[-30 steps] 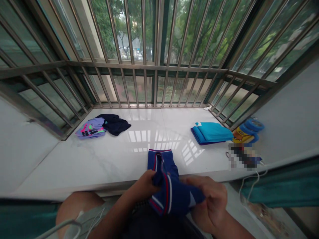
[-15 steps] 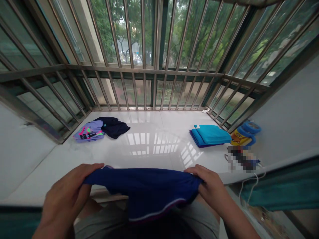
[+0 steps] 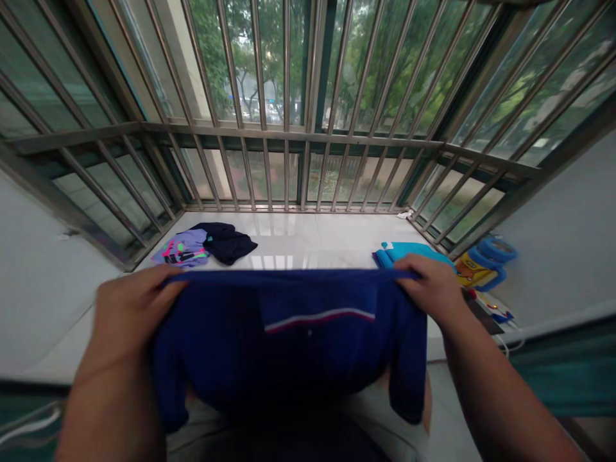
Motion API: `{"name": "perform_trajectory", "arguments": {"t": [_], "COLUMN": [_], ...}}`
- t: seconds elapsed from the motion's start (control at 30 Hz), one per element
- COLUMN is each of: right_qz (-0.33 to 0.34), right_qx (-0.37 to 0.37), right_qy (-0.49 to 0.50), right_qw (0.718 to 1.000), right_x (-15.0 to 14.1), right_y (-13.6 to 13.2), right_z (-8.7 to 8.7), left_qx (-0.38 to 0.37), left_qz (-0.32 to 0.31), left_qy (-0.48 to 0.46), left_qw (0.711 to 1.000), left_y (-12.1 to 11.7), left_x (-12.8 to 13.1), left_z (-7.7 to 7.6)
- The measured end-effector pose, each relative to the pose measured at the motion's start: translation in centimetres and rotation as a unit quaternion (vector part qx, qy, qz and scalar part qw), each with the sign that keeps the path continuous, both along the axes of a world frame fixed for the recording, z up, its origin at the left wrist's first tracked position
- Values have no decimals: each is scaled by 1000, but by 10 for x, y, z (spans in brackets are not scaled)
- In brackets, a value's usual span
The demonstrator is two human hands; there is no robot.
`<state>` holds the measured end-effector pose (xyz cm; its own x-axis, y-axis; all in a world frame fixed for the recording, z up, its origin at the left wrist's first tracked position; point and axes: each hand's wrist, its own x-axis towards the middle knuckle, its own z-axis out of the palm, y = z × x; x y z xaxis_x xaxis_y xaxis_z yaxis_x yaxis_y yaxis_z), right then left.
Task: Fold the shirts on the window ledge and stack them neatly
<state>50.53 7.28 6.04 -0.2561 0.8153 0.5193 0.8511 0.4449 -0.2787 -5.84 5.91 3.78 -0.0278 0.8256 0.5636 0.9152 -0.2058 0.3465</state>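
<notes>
I hold a dark blue garment with a white and red stripe stretched out in front of me, above the near edge of the white window ledge. My left hand is closed on its upper left corner. My right hand is closed on its upper right corner. The cloth hangs down over my lap and hides the near part of the ledge.
At the back left of the ledge lie a lilac garment and a black one. A folded turquoise stack sits at the right, partly behind my right hand. Blue tape rolls and a yellow packet are further right. Metal window bars enclose the ledge.
The garment was bunched between my hands; I drew them apart, spread it wide and lifted it higher. It now covers the near ledge.
</notes>
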Motion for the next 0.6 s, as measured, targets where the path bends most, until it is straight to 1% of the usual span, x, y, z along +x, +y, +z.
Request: {"name": "perform_trajectory", "arguments": {"t": [0.07,0.1,0.13,0.17,0.2,0.23,0.27,0.3,0.33,0.4,0.47,0.5,0.53,0.57,0.6], "right_qz": [-96,-145,-182,-194,-202,-199,-188,-175,-155,-121,-102,-104,-107,-108,-104], "right_qx": [-28,-37,-44,-47,-52,-59,-68,-80,-95,-133,-203,-231,-250,-259,-261], "right_qy": [-23,-39,-54,-61,-68,-73,-77,-83,-90,-104,-119,-120,-117,-112,-107], "right_qw": [995,988,981,978,976,976,977,978,979,978,966,960,955,953,954], "right_x": [-13,-22,-33,-46,-58,-70,-82,-93,-103,-119,-128,-130,-130,-129,-127], "right_y": [65,93,115,131,141,145,143,138,130,109,86,76,67,59,52], "right_z": [2,1,-1,-6,-14,-26,-41,-60,-83,-133,-182,-203,-219,-232,-241], "left_qx": [-45,-63,-71,-74,-78,-84,-96,-114,-130,-157,-212,-238,-260,-273,-278], "left_qz": [48,65,76,80,76,62,29,-8,-35,-78,-96,-96,-92,-86,-80], "left_qy": [54,79,99,112,120,121,119,112,113,116,110,108,108,110,112], "left_qw": [996,993,990,988,987,987,988,987,984,978,966,960,955,952,951], "left_y": [70,101,126,146,159,166,168,167,163,149,134,127,119,112,104], "left_x": [30,46,62,78,94,109,123,137,149,167,173,172,168,163,157], "left_z": [9,9,4,-5,-18,-35,-55,-76,-99,-142,-180,-195,-207,-217,-224]}}
